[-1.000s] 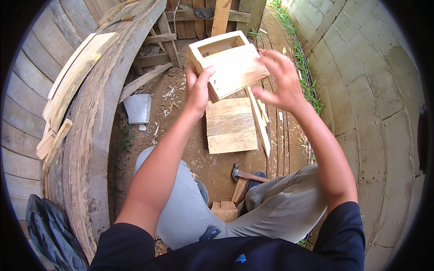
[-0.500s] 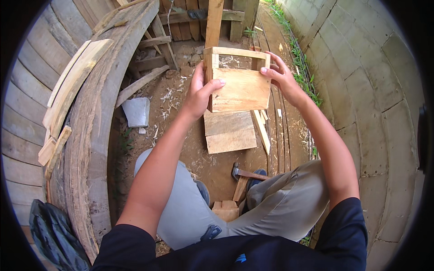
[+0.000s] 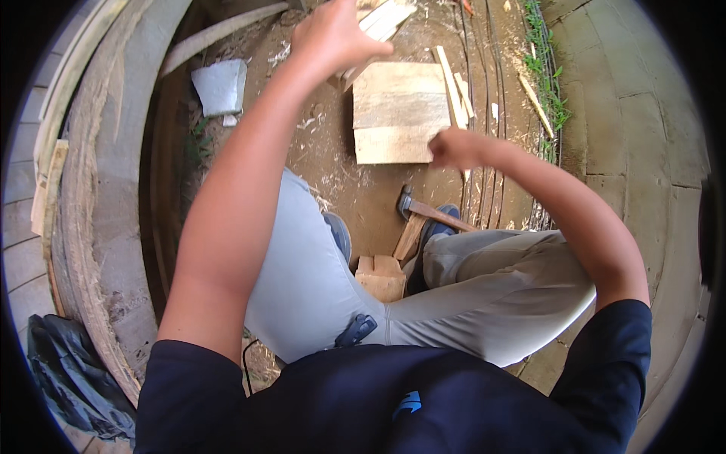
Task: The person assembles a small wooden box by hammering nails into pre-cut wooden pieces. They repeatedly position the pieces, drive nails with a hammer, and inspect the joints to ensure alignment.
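Note:
My left hand (image 3: 333,34) is raised near the top edge, beside pale wooden slats (image 3: 386,17); whether it grips one is unclear. My right hand (image 3: 454,147) hangs lower with its fingers curled in and nothing showing in it, just above the right corner of a flat wooden panel (image 3: 397,113) lying on the dirt. The open wooden box seen earlier is out of view. A hammer (image 3: 427,212) lies on the ground in front of my right knee.
A small wooden block (image 3: 382,276) sits between my legs. Thin strips (image 3: 454,83) lie right of the panel. A grey slab (image 3: 219,87) rests at the left, with curved planks (image 3: 83,189), a dark bag (image 3: 68,371) and a concrete wall (image 3: 628,113).
Both hands held the wooden box up before; now it is gone from view. The view has tipped downward, my right hand has dropped toward the panel and my left hand stays high.

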Demonstrator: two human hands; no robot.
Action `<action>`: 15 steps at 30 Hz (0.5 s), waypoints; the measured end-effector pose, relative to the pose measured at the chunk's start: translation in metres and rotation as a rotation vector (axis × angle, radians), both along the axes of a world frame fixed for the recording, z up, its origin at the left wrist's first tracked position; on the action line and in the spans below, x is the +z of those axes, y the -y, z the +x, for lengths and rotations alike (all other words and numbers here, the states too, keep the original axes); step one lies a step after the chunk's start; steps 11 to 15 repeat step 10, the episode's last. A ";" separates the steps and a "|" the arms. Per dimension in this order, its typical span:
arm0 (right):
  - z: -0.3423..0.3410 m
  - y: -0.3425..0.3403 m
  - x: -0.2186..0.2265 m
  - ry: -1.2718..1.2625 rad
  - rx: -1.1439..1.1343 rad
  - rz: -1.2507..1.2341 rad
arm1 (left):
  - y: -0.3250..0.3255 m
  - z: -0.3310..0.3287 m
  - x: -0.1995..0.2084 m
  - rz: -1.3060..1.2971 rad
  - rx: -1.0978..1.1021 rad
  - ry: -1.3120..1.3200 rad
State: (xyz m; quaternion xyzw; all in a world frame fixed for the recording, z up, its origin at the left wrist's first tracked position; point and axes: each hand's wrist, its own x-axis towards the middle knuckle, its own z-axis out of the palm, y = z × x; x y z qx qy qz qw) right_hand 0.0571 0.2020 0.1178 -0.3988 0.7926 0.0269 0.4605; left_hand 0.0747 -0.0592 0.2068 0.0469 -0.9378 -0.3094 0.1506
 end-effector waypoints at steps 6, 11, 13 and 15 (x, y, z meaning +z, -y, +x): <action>0.120 -0.020 -0.122 -0.072 0.895 0.054 | -0.012 -0.026 -0.004 0.046 -0.220 0.201; 0.135 -0.012 -0.181 -0.100 1.024 -0.405 | -0.020 -0.034 -0.035 0.448 -0.201 0.434; 0.135 -0.012 -0.181 -0.100 1.024 -0.405 | -0.020 -0.034 -0.035 0.448 -0.201 0.434; 0.135 -0.012 -0.181 -0.100 1.024 -0.405 | -0.020 -0.034 -0.035 0.448 -0.201 0.434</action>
